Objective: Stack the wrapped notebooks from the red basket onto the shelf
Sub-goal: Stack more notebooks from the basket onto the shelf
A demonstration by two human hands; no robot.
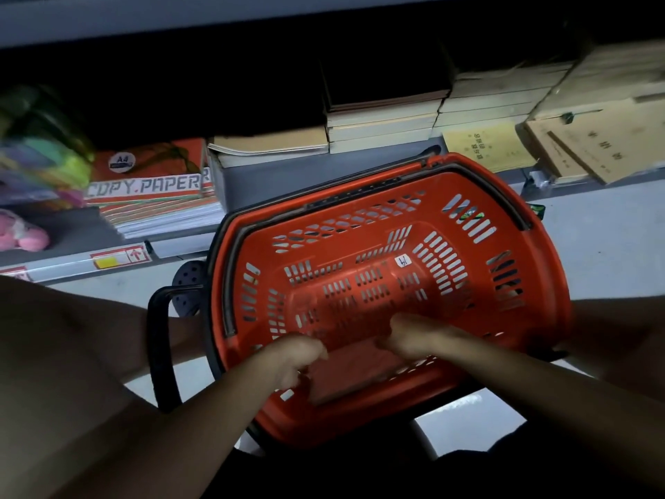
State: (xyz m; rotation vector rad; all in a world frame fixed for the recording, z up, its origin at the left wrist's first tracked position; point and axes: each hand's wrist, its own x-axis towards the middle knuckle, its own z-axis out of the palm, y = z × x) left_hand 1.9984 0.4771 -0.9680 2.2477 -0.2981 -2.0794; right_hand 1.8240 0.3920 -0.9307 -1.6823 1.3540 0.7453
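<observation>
Basket: a red basket (496, 225) with slotted walls sits on the pale floor (604, 246) in front of the shelf (252, 171), tilted toward the viewer; its dark handles lie folded along the rim.
Notebook: one wrapped notebook (354, 370) lies flat on the basket's floor at the near end — reddish in this dim light, its true colour hard to judge.
Left hand: the left hand (293, 358) reaches into the basket from the near side, fingers curled down over the notebook's left edge; it appears to be gripping that edge, though blur hides the fingertips.
Right hand: the right hand (414, 336) is inside the basket too, fingers bent onto the notebook's far right corner, seemingly pinching it.
Sticker: a small white label (402, 261) with handwriting is stuck on the basket's floor, beyond the hands.
Shelf beyond the basket: stacks of notebooks (381, 127) with pale page edges stand straight behind the basket's far rim.
Left of the basket: reams marked copy paper (151, 185) on the shelf, with blurred coloured paper (43, 156) further left.
Right of the basket: brown folders (590, 145) piled on the shelf — printed text on top, too small to read.
Near left of the basket: a black pull handle (158, 340) curves beside the rim.
</observation>
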